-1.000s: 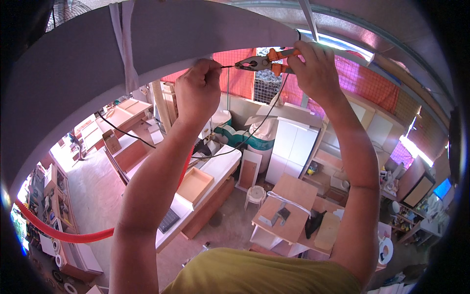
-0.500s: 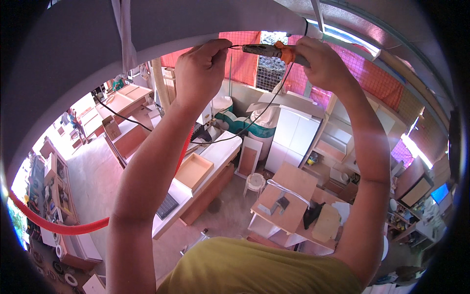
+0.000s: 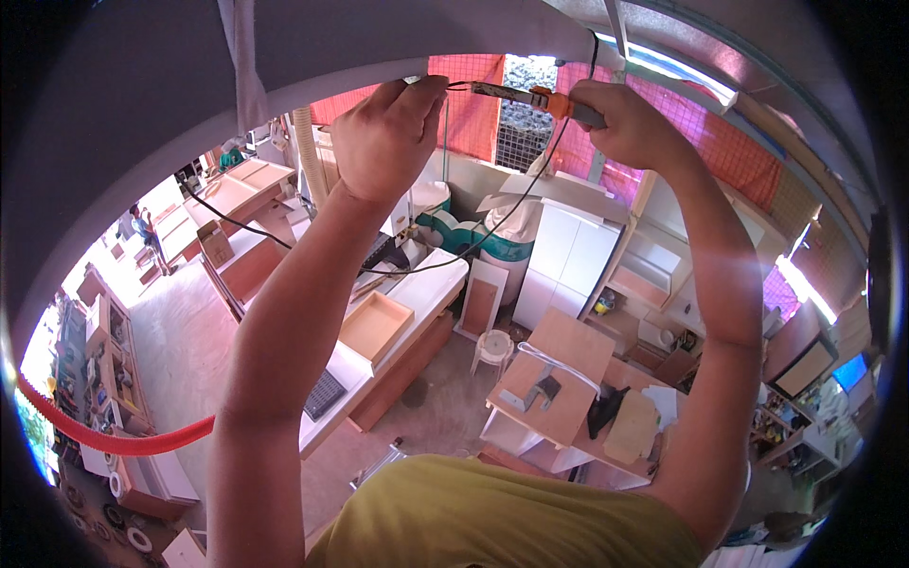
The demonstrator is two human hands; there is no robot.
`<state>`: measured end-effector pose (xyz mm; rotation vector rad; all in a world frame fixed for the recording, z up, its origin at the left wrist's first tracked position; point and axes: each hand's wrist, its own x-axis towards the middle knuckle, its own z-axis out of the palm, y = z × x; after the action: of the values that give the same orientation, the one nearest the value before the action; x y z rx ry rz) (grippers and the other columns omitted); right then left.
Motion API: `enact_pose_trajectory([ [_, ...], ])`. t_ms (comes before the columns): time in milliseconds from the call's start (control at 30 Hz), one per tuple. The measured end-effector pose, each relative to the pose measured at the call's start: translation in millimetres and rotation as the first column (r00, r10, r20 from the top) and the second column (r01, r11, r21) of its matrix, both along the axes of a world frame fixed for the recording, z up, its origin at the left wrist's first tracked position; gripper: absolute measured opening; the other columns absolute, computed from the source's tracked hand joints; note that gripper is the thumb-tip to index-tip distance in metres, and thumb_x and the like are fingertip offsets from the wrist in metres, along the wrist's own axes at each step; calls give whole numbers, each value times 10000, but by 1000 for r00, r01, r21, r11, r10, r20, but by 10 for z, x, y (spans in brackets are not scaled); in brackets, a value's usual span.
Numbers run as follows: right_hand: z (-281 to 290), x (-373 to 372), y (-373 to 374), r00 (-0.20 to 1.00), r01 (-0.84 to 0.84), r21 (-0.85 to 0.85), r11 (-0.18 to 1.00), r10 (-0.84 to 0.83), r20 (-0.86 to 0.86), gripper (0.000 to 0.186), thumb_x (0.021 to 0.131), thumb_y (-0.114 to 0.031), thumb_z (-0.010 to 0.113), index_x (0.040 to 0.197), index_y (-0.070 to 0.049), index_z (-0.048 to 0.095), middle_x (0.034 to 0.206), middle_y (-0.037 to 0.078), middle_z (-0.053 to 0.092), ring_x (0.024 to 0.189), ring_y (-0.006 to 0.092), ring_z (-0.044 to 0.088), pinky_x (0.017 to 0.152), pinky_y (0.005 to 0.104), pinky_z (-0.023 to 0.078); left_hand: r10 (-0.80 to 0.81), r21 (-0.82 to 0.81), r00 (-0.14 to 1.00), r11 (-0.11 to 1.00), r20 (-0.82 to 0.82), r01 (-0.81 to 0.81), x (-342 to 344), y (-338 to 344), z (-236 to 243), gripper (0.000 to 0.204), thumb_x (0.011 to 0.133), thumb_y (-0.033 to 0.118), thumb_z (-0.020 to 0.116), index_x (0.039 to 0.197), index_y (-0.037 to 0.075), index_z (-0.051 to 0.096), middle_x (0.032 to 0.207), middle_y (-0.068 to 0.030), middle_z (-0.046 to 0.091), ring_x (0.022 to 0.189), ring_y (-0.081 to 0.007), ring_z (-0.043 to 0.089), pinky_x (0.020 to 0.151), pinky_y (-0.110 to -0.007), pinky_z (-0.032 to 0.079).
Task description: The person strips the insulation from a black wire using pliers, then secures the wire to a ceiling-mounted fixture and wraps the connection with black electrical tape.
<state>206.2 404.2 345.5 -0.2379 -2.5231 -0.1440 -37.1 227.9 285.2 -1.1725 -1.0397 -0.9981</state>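
Observation:
Both my arms are raised, with the hands just below a large pale grey duct (image 3: 379, 40). My right hand (image 3: 627, 125) is closed round the orange and grey handles of a pair of pliers (image 3: 516, 95). Their jaws point left, toward my left hand. My left hand (image 3: 386, 142) pinches the end of a thin dark wire (image 3: 458, 85), which spans the short gap to the plier tips. Whether the jaws bite on the wire is too small to tell. A black cable (image 3: 519, 204) hangs in a loop below, passing behind my left forearm.
Far below are a long white-topped bench (image 3: 440, 284) with a wooden drawer (image 3: 377, 327), a wooden table (image 3: 568, 364), a white stool (image 3: 493, 350) and a white cabinet (image 3: 566, 260). A red corrugated hose (image 3: 123, 441) curves at the left. A person (image 3: 149, 237) stands far left.
My left hand has turned, showing more of its back. The pliers have tilted slightly, their handle end lower, and my right hand has shifted a little on the handles.

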Motion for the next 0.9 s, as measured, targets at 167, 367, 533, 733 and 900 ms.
enact_pose_trajectory([
  [167, 91, 5, -188, 991, 105, -62, 993, -100, 87, 248, 898, 2, 601, 1136, -28, 663, 948, 180, 663, 896, 334, 661, 801, 441, 493, 4, 22, 1000, 1000, -15, -4, -11, 9, -9, 105, 845, 156, 793, 948, 164, 772, 845, -28, 753, 627, -187, 715, 517, -310, 542],
  [367, 38, 50, -73, 1000, 8, 133, 991, -5, -24, 283, 882, 0, 617, 1157, -50, 657, 1110, 163, 638, 1011, 331, 648, 855, 442, 496, -83, 51, 997, 995, 10, 82, 36, 34, -6, 85, 836, 127, 758, 910, 161, 736, 776, -17, 706, 600, -210, 683, 500, -330, 520],
  [533, -173, 10, -18, 940, 268, 585, 765, -75, -332, 294, 841, -41, 709, 1123, -114, 666, 1302, 109, 566, 1245, 285, 559, 992, 519, 426, -241, 69, 967, 969, 77, 236, 24, 94, -10, 73, 835, 108, 742, 900, 139, 731, 774, -36, 712, 618, -240, 688, 527, -341, 526],
  [733, -280, -116, 70, 781, 485, 671, 560, 67, -621, 338, 805, -138, 786, 1115, -178, 659, 1347, 82, 539, 1321, 257, 504, 1057, 611, 325, -359, 52, 912, 933, 199, 356, 79, 68, 3, 65, 851, 82, 727, 911, 104, 737, 807, -79, 727, 649, -248, 706, 581, -327, 536],
  [900, -261, -249, 121, 752, 511, 701, 498, 136, -645, 281, 835, -189, 770, 1089, -196, 650, 1354, 81, 527, 1329, 257, 489, 1059, 615, 288, -342, 10, 896, 935, 283, 354, 113, -5, -8, 68, 854, 65, 724, 918, 85, 736, 806, -105, 726, 671, -262, 711, 618, -331, 544],
])
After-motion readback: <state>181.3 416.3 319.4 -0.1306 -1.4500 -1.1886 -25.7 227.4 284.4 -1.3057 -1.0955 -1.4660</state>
